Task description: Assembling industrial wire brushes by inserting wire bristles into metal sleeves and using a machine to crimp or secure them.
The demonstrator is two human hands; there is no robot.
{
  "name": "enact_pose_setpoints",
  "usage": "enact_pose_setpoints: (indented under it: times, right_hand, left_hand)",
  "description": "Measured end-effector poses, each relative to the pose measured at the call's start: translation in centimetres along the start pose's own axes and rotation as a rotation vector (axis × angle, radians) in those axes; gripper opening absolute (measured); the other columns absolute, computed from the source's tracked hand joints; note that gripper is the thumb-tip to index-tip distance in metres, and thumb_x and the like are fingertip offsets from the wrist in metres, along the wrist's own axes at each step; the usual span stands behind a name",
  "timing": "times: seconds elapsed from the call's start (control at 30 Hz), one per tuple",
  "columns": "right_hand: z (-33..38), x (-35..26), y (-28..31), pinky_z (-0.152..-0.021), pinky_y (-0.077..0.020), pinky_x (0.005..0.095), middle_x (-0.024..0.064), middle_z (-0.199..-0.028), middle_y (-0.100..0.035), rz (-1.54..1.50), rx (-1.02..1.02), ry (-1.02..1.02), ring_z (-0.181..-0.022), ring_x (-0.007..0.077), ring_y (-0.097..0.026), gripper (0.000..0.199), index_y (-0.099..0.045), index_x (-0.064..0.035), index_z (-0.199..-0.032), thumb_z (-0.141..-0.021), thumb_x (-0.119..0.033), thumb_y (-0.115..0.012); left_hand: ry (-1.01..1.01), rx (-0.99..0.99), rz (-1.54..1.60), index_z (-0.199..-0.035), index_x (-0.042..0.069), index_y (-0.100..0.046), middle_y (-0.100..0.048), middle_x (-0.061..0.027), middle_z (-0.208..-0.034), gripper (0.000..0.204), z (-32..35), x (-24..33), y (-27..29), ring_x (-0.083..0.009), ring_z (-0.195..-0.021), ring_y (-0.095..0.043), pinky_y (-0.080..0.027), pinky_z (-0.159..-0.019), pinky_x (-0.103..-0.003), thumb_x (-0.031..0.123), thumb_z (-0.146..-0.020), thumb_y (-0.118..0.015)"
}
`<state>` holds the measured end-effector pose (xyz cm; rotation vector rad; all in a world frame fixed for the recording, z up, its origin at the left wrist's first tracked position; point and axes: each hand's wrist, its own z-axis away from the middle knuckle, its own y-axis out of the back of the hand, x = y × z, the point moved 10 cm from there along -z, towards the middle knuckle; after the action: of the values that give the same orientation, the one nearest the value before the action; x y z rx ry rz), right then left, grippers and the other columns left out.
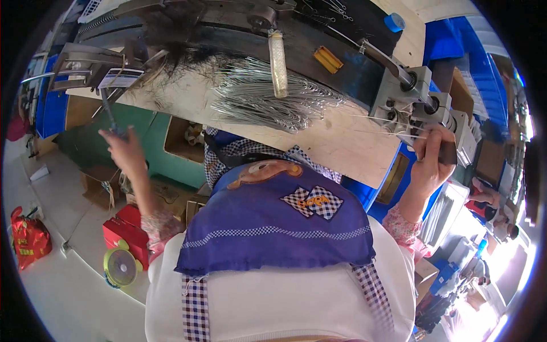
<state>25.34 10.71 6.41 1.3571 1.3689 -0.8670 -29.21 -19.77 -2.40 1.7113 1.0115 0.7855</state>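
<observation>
My left hand (126, 153) is blurred by motion beside the lower end of a dark lever (108, 109) at the table's left edge. Whether its fingers grip the lever cannot be made out. At the right end of the table, the fingers of my right hand (433, 155) are pinched on thin metal wires (393, 133), which reach left across the table corner. That hand is close to a grey metal machine (413, 94) with round fittings. A thick pile of bent, hairpin-shaped wires (273, 94) lies on the wooden table between my hands.
Dark loose bristles (185, 65) lie left of the wire pile. A wrapped, pale handle (278, 64) hangs over the pile. Behind it are a yellow block (327, 59) and a blue roll (394, 22). A metal frame (94, 68) stands at the left.
</observation>
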Motion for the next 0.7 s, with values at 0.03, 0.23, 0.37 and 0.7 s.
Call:
enact_pose_setpoints:
  times: [0.03,0.23,0.37,0.7]
  right_hand:
    - [-0.2,-0.2,-0.4,-0.053,-0.0355,0.0191,0.0025,-0.075,-0.058,-0.013,0.012,-0.038,-0.061,0.0054,-0.047,0.009,-0.061,0.0022,-0.096,-0.094,-0.004,-0.056]
    - [-1.8,-7.5,-15.3,-0.055,-0.0399,0.0196,0.0043,-0.081,-0.062,0.040,-0.526,0.212,-0.064,0.0059,-0.050,0.012,-0.063,0.0015,-0.100,-0.094,-0.004,-0.054]
    - [-4.5,-8.3,-15.1,-0.055,-0.0427,0.0192,0.0019,-0.076,-0.064,0.359,-0.427,0.231,-0.065,0.0032,-0.055,0.015,-0.068,-0.0013,-0.102,-0.094,-0.009,-0.058]
    - [-5.9,-4.4,-16.9,-0.073,-0.0527,0.0353,0.0064,-0.088,-0.062,0.875,-0.466,0.822,-0.088,0.0242,-0.063,0.020,-0.065,-0.0048,-0.098,-0.079,-0.011,-0.062]
  left_hand:
    - [-0.222,0.104,-0.103,-0.140,-0.001,-0.039,-0.046,-0.0255,-0.137,0.067,1.0,4.2,0.6,-0.0397,-0.129,-0.044,-0.036,-0.105,-0.047,0.034,-0.088,-0.062]
    - [-1.042,-0.703,1.202,-0.128,-0.004,-0.045,-0.055,-0.0182,-0.124,0.045,11.7,29.4,13.9,-0.0276,-0.116,-0.053,-0.039,-0.100,-0.040,0.019,-0.093,-0.059]
    - [-0.725,-1.008,1.350,-0.100,0.000,-0.054,-0.062,-0.0047,-0.087,0.018,9.8,28.4,9.8,-0.0115,-0.082,-0.060,-0.049,-0.075,-0.026,0.015,-0.101,-0.045]
    - [0.042,-1.609,2.014,-0.094,0.008,-0.050,-0.043,0.0022,-0.078,0.022,12.6,34.5,10.1,-0.0059,-0.052,-0.033,-0.029,-0.045,-0.022,0.028,-0.101,-0.048]
